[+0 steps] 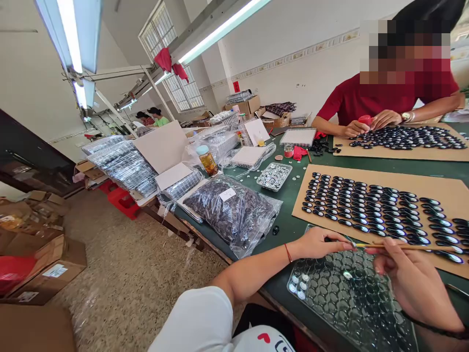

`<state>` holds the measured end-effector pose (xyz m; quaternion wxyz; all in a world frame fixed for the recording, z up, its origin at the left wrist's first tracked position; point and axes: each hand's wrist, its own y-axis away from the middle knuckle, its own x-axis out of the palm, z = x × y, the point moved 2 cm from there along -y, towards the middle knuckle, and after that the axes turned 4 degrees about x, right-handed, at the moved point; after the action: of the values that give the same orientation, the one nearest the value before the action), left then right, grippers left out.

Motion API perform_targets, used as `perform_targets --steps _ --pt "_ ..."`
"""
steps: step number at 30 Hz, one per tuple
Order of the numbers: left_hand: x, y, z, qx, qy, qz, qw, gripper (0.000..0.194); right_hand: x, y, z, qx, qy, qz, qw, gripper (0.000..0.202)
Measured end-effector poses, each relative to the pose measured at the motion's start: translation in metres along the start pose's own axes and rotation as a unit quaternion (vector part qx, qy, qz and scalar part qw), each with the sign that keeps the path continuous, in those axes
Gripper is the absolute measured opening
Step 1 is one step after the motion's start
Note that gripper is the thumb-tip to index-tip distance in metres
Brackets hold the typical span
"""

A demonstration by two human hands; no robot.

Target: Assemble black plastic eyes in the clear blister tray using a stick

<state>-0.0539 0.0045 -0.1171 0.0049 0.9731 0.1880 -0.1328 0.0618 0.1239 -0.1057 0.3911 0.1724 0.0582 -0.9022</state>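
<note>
two tight pinches: your left fingers grip a small piece, right fingers a stick whose overhanging tail could knock black pieces, two o'clock.

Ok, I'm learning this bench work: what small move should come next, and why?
Probably a light dab with the stick, left hand steady: the right hand has the stick's end right at the small piece pinched in the left fingertips.

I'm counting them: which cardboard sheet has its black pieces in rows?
The nearer sheet, beyond the clear tray; the farther one, by the person in red, is jumbled.
</note>
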Motion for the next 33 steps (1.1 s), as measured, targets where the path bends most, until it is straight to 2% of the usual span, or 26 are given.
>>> perform_targets --steps 1,3,4,6,7,9,11,12,14,16,20,22,24,27,29,33 --pt "-0.001 -0.001 0.0 0.015 0.019 0.014 1.0 0.031 0.002 -0.001 0.0 0.054 -0.108 0.041 0.992 0.034" --pt "-0.006 -0.006 0.002 0.022 0.049 0.02 0.998 0.03 0.003 -0.003 0.001 0.164 -0.287 0.103 0.938 0.026" --pt "-0.013 -0.01 0.004 0.015 0.068 0.0 0.998 0.03 0.002 -0.004 0.002 0.19 -0.33 0.106 0.918 0.024" --pt "-0.034 -0.02 0.01 -0.005 0.144 -0.086 0.986 0.032 -0.001 -0.004 0.005 0.21 -0.386 0.084 0.894 0.024" --pt "-0.047 -0.025 0.013 -0.014 0.202 -0.143 0.969 0.035 -0.003 -0.005 0.005 0.214 -0.41 0.071 0.884 0.024" --pt "-0.074 -0.033 0.019 -0.007 0.331 -0.237 0.913 0.038 -0.006 -0.004 0.005 0.222 -0.454 0.05 0.862 0.024" --pt "-0.093 -0.036 0.024 -0.001 0.41 -0.276 0.869 0.038 -0.005 -0.003 0.004 0.231 -0.481 0.043 0.844 0.025" --pt "-0.097 -0.036 0.026 -0.002 0.428 -0.278 0.86 0.039 -0.005 -0.003 0.003 0.232 -0.486 0.043 0.841 0.025" --pt "-0.092 -0.034 0.029 -0.005 0.426 -0.264 0.866 0.043 -0.002 -0.004 0.001 0.227 -0.488 0.048 0.841 0.023" --pt "-0.075 -0.031 0.031 -0.017 0.374 -0.242 0.895 0.047 0.002 -0.005 -0.001 0.212 -0.481 0.056 0.849 0.023" --pt "-0.029 -0.023 0.027 -0.069 0.143 -0.187 0.969 0.042 0.007 -0.007 -0.002 0.148 -0.438 0.027 0.886 0.027" --pt "-0.013 -0.018 0.02 -0.057 0.014 -0.172 0.983 0.039 0.007 -0.007 0.0 0.09 -0.391 -0.014 0.916 0.03" --pt "-0.007 -0.014 0.013 -0.03 -0.069 -0.168 0.983 0.036 0.007 -0.006 0.002 0.015 -0.313 -0.059 0.948 0.034" --pt "-0.007 -0.016 0.008 -0.018 -0.088 -0.146 0.985 0.034 0.005 -0.005 0.008 -0.098 -0.159 -0.11 0.976 0.031" --pt "-0.007 -0.018 0.007 -0.016 -0.065 -0.127 0.99 0.032 0.004 -0.002 0.011 -0.144 -0.084 -0.129 0.978 0.029" --pt "-0.006 -0.018 0.006 -0.007 -0.039 -0.091 0.995 0.031 0.003 0.004 0.016 -0.193 -0.006 -0.136 0.972 0.026"
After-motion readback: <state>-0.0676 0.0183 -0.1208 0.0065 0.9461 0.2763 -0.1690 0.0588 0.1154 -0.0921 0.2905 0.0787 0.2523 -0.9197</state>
